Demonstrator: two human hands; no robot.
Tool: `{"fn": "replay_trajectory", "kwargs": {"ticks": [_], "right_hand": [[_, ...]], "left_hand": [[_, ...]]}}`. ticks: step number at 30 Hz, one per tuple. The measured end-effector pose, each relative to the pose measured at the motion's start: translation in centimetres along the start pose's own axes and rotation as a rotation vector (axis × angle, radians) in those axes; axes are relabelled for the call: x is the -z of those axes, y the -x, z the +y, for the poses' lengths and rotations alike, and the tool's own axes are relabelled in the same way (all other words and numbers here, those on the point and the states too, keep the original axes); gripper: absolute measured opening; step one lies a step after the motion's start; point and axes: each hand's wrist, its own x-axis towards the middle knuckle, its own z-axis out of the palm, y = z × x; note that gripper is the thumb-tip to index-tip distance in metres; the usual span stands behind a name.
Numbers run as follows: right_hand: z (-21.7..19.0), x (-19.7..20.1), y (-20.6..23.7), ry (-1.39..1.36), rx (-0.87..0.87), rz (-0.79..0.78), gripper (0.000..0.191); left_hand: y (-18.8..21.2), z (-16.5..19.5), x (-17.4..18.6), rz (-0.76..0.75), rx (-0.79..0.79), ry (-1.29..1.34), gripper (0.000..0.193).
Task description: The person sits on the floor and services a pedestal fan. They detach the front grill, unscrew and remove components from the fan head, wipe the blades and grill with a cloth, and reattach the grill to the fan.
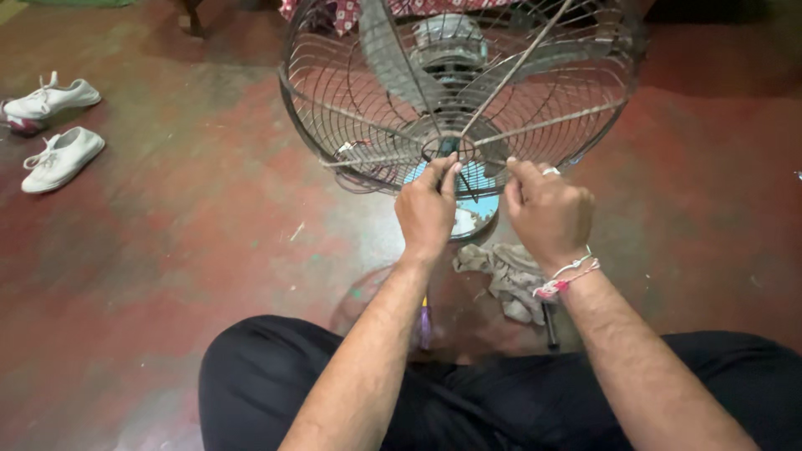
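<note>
Fan guard (376, 117), a round wire cage, fills the upper middle of the frame, standing on the red floor (167, 250) with the blades (393, 58) inside it. At its hub, the left hand (428, 210) has its fingers pressed together around a dark tool (449, 147). The right hand (547, 213) pinches a wire spoke just beside it. The cage looks closed around the blades, so the work at the hub seems unfinished. A rag (505, 271) lies below the hands; white shoes (58, 134) sit at the upper left.
</note>
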Motion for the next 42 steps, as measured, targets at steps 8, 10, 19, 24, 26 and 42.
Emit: {"fn": "replay_trajectory", "kwargs": {"ticks": [8, 10, 19, 24, 26, 42], "right_hand": [[0.8, 0.0, -1.1, 0.031, 0.108, -0.051, 0.020], [0.3, -0.4, -1.0, 0.026, 0.080, -0.098, 0.019], [-0.6, -0.7, -0.8, -0.021, 0.032, -0.056, 0.022], [0.0, -0.8, -0.7, -0.013, -0.007, -0.091, 0.020], [0.5, -0.8, -0.4, -0.037, -0.019, -0.117, 0.016], [8.2, 2.7, 0.5, 0.018, 0.008, 0.098, 0.018]], "left_hand": [[0.0, 0.4, 0.1, -0.030, 0.026, -0.062, 0.018], [-0.1, 0.4, 0.1, -0.028, 0.027, -0.057, 0.018], [0.0, 0.0, 0.0, -0.018, 0.013, -0.047, 0.018], [-0.2, 0.3, 0.2, -0.027, 0.037, -0.063, 0.019], [-0.1, 0.5, 0.6, -0.043, 0.045, -0.061, 0.020], [1.1, 3.6, 0.9, 0.095, -0.348, -0.109, 0.015]]}}
